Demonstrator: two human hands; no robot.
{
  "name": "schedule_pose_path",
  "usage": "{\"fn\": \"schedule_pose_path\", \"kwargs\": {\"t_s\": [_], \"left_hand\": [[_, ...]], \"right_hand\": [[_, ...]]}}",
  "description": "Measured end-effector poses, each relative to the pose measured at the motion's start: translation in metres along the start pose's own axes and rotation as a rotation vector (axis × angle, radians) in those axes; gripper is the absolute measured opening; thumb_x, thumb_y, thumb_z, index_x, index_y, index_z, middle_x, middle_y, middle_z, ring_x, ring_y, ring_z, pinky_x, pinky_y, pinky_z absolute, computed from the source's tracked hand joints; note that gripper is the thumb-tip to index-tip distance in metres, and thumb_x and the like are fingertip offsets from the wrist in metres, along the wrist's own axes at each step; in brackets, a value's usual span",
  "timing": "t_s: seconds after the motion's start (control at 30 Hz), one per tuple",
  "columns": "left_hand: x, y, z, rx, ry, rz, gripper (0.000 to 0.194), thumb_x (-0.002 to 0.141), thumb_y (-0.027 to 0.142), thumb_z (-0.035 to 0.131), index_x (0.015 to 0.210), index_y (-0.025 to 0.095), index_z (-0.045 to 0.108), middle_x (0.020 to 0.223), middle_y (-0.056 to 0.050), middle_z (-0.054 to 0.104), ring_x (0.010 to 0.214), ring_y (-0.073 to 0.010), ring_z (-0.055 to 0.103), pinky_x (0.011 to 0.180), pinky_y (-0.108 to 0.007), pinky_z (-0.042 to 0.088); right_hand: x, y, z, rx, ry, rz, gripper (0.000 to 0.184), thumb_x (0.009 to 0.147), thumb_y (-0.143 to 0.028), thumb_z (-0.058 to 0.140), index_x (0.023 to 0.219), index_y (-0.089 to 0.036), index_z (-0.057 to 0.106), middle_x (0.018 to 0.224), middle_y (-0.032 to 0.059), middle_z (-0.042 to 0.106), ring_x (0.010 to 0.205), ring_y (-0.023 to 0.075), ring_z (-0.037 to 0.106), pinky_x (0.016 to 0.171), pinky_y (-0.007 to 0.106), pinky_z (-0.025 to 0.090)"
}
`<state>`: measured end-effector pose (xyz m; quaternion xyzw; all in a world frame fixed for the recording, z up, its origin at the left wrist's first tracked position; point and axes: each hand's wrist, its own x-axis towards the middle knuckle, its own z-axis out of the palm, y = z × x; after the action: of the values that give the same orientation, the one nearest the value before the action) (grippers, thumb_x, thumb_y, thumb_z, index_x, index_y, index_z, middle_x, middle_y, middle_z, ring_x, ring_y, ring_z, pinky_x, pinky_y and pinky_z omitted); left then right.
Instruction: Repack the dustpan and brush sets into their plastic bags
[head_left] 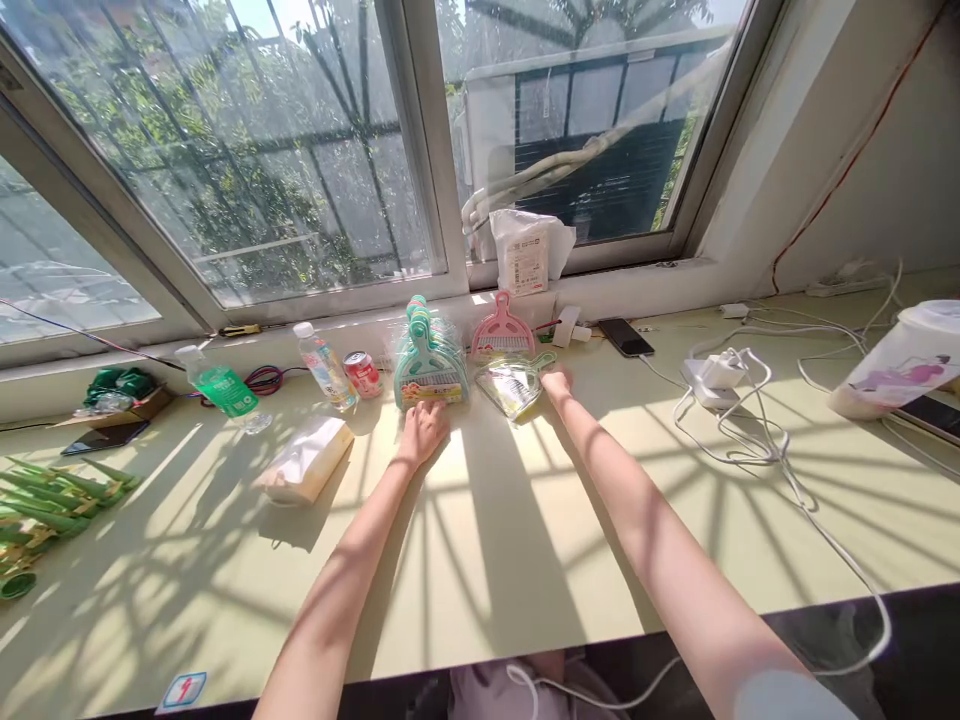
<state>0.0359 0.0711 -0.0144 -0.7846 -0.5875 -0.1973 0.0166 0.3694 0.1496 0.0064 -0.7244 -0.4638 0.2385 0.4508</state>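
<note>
A stack of mint-green mini dustpan-and-brush sets (424, 360), in clear wrap with printed labels, stands upright against the sill. My left hand (426, 430) rests at its foot, its fingers lying against the lower front edge. To the right, one wrapped green dustpan-and-brush set (510, 388) lies tilted on the table. My right hand (556, 386) is closed at its handle end; the fingertips are partly hidden. Behind it, a pink dustpan-and-brush set (503, 330) leans upright on the sill.
Left of the stack are a red can (363, 374), two bottles (326, 368) and a tissue pack (307, 460). To the right lie a phone (627, 337), a charger with white cables (716, 378) and a large cup (900, 360). Green stalks (56, 505) lie far left.
</note>
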Motion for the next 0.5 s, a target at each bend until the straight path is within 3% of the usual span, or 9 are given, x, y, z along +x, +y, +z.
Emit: {"fn": "schedule_pose_path", "kwargs": {"t_s": [0.1,0.17,0.33,0.5], "left_hand": [[0.014,0.002,0.002,0.023,0.026,-0.032,0.044,0.095,0.017,0.069,0.139,0.017,0.070,0.156,-0.022,0.063,0.143,-0.0400,0.057,0.122,-0.052,0.047],[0.028,0.002,0.003,0.008,0.054,-0.039,0.044,0.095,0.012,0.066,0.139,0.011,0.068,0.154,-0.025,0.063,0.143,-0.0406,0.057,0.122,-0.053,0.045],[0.053,0.009,0.005,-0.044,0.116,-0.090,0.029,0.095,0.008,0.063,0.122,0.013,0.071,0.135,-0.024,0.069,0.135,-0.0430,0.061,0.119,-0.058,0.046],[0.049,0.017,0.004,0.017,0.159,-0.105,0.040,0.091,0.010,0.058,0.128,0.015,0.072,0.131,-0.026,0.072,0.131,-0.0434,0.063,0.115,-0.059,0.050]], "right_hand": [[0.000,0.020,-0.021,0.073,0.128,0.025,0.038,0.087,-0.016,0.067,0.123,-0.016,0.080,0.119,0.0187,0.086,0.126,0.0364,0.078,0.116,0.051,0.057],[-0.004,0.039,-0.039,0.223,0.170,-0.010,0.043,0.087,-0.020,0.070,0.129,-0.017,0.080,0.123,0.0172,0.087,0.127,0.0346,0.079,0.119,0.053,0.057],[-0.026,0.076,-0.077,0.496,0.060,-0.175,0.040,0.081,-0.038,0.083,0.115,-0.018,0.086,0.119,0.0172,0.088,0.117,0.0344,0.083,0.113,0.054,0.063],[-0.052,0.071,-0.092,0.557,0.010,-0.284,0.044,0.079,-0.052,0.086,0.109,-0.021,0.088,0.121,0.0159,0.088,0.114,0.0356,0.084,0.112,0.058,0.064]]}}
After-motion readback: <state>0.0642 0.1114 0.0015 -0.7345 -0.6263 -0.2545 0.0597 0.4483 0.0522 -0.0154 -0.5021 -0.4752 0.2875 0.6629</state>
